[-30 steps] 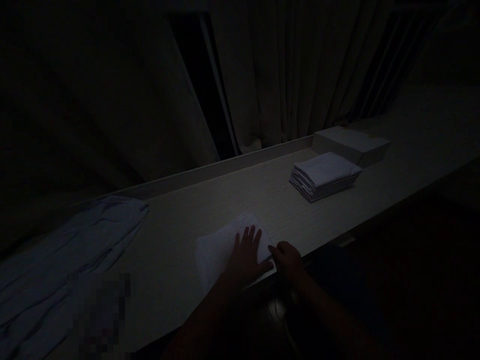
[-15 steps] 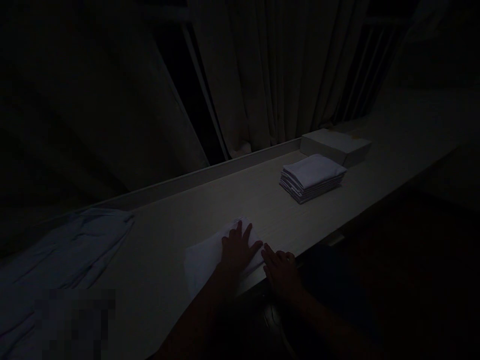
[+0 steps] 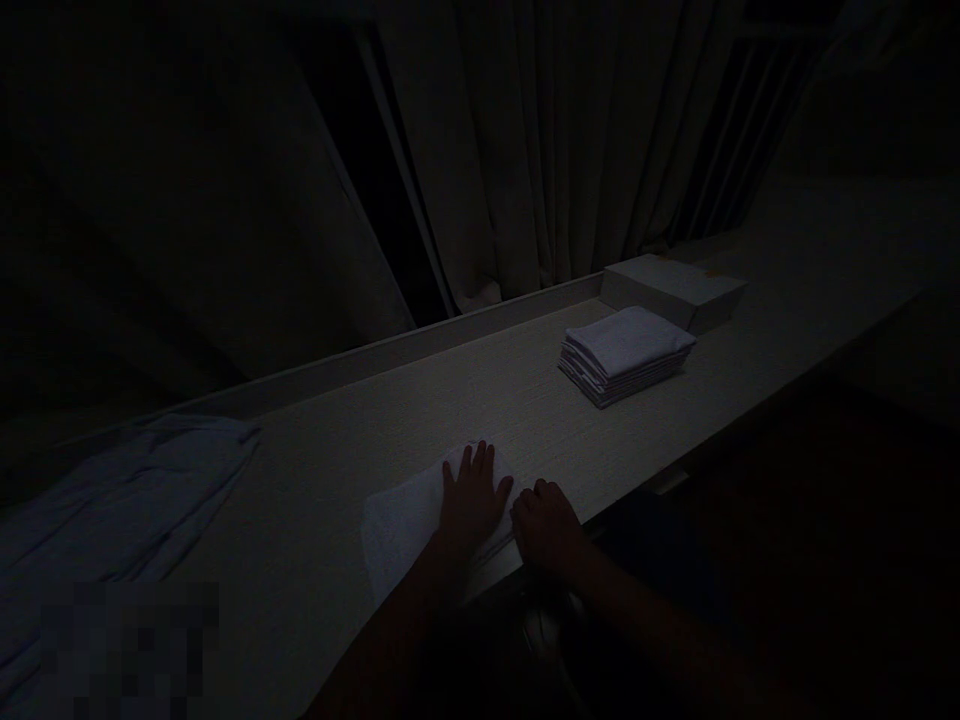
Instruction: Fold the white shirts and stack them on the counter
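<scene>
A folded white cloth (image 3: pixel 405 520) lies on the pale counter near its front edge. My left hand (image 3: pixel 472 500) rests flat on top of it with fingers stretched out. At the cloth's right edge, my right hand (image 3: pixel 546 522) is closed, its fingers curled at the cloth's near right corner. The fingertips are dark and partly hidden, but they seem to grip that edge.
A neat stack of folded cloths (image 3: pixel 628 350) sits to the right, with a white box (image 3: pixel 675 290) behind it. Loose, crumpled cloth (image 3: pixel 157 480) spreads over the left end of the counter (image 3: pixel 420 410). Curtains (image 3: pixel 517 150) hang along the back. The light is very dim.
My right hand has moved slightly left and its fingers have curled in at the cloth's edge. My left hand stays on the cloth, its fingers shifted a little.
</scene>
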The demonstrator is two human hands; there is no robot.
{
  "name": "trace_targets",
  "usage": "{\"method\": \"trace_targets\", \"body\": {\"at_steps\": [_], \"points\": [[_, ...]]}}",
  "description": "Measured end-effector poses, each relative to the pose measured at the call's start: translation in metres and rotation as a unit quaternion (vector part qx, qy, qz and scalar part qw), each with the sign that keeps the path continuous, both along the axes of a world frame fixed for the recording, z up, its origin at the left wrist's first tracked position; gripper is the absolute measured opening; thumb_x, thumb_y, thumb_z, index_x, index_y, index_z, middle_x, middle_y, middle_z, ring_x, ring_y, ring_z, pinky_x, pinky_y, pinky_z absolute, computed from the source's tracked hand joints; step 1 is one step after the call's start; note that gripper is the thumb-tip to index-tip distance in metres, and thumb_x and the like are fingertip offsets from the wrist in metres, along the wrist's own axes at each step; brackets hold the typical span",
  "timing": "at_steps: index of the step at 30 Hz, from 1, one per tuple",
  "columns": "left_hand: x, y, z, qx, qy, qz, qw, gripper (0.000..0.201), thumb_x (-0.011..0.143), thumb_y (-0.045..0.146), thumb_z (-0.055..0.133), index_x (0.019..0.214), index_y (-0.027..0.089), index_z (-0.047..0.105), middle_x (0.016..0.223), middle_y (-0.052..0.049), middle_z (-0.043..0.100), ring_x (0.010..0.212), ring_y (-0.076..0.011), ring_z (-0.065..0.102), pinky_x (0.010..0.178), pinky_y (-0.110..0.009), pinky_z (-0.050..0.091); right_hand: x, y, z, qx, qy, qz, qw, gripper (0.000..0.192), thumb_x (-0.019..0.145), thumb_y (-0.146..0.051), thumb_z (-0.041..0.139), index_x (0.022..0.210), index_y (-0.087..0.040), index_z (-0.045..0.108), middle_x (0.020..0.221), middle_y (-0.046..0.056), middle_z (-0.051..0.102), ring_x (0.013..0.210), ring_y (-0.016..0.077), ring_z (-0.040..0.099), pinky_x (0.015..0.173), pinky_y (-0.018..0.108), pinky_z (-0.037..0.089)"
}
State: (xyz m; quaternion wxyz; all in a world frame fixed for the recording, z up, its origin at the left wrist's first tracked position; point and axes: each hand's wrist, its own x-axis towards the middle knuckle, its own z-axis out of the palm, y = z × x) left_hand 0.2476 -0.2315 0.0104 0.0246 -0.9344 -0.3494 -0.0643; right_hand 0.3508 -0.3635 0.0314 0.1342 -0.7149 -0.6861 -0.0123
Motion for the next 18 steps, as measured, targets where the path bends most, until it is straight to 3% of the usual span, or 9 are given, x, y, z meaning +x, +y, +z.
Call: {"method": "trace_targets", "body": {"at_steps": [6,12,18], "points": [[0.002,0.003,-0.008,-0.004,0.001,0.027,1.0,0.069,0.094,0.053,0.019,0.152,0.015,0.016,0.158,-0.011,0.016,0.146,-0.0284,0.009,0.113,-0.058,0.014,0.001,0.018,-0.01,0.031,-0.003,-0.016,0.999,0.032,0.094,-0.023,0.039,0.115,-0.01,0.059,0.095,0.013,0.062,0.088,0.0249,0.052,0.084,0.04,0.038],[0.002,0.001,-0.007,0.002,-0.006,0.034,0.999,0.071,0.094,0.054,0.015,0.151,0.012,0.02,0.158,-0.013,0.015,0.147,-0.029,0.007,0.114,-0.058,0.012,0.004,0.032,-0.016,-0.015,0.04,-0.068,0.997,0.026,0.092,-0.011,0.036,0.104,-0.015,0.059,0.095,0.01,0.061,0.086,0.0203,0.056,0.08,0.032,0.042],[0.0,0.002,-0.009,0.002,0.002,0.024,1.0,0.066,0.095,0.046,0.017,0.151,0.011,0.017,0.159,-0.012,0.013,0.147,-0.0282,0.003,0.115,-0.057,0.01,-0.001,0.036,-0.017,-0.026,0.025,-0.076,0.996,0.039,0.094,-0.013,0.034,0.131,-0.012,0.045,0.11,0.016,0.059,0.093,0.0221,0.058,0.083,0.034,0.045]]}}
